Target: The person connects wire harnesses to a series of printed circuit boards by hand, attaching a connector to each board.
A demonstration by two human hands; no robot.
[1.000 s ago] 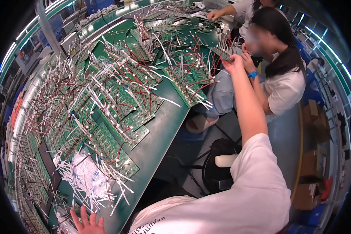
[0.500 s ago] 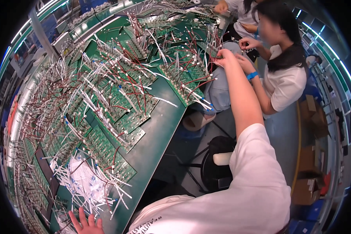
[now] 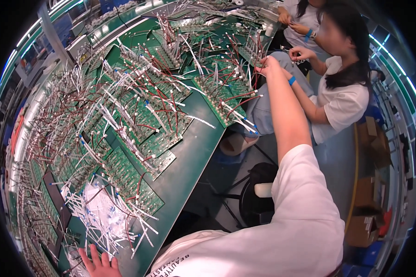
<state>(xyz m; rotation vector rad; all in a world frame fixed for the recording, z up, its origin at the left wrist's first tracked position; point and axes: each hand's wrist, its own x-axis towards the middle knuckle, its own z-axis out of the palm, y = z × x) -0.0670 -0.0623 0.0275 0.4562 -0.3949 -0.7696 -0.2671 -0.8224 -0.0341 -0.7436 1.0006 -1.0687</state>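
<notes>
My left hand point(image 3: 99, 263) is low at the near edge of the table, fingers spread, holding nothing. It is beside a pile of white cable strips with blue ends point(image 3: 97, 210) on a clear plastic bag. My right arm reaches far across to the right, and my right hand point(image 3: 267, 65) is at the far right edge of the table. Its fingers look bent together beside the wires of a green circuit board point(image 3: 222, 94); whatever they hold is too small to make out. More circuit boards point(image 3: 134, 184) with red, white and black wires lie overlapping.
A co-worker point(image 3: 346, 101) with a blue wristband sits close to my right hand, hands raised; another person point(image 3: 305, 27) is behind. A black stool point(image 3: 259, 198) stands beneath my arm. Cardboard boxes point(image 3: 363, 228) line the right side. Bare green tabletop point(image 3: 194, 152) shows along the near edge.
The view has shifted slightly, so the table and boards appear a little lower and to the right. The co-worker's banded wrist has moved closer behind my right wrist. My left hand stays spread.
</notes>
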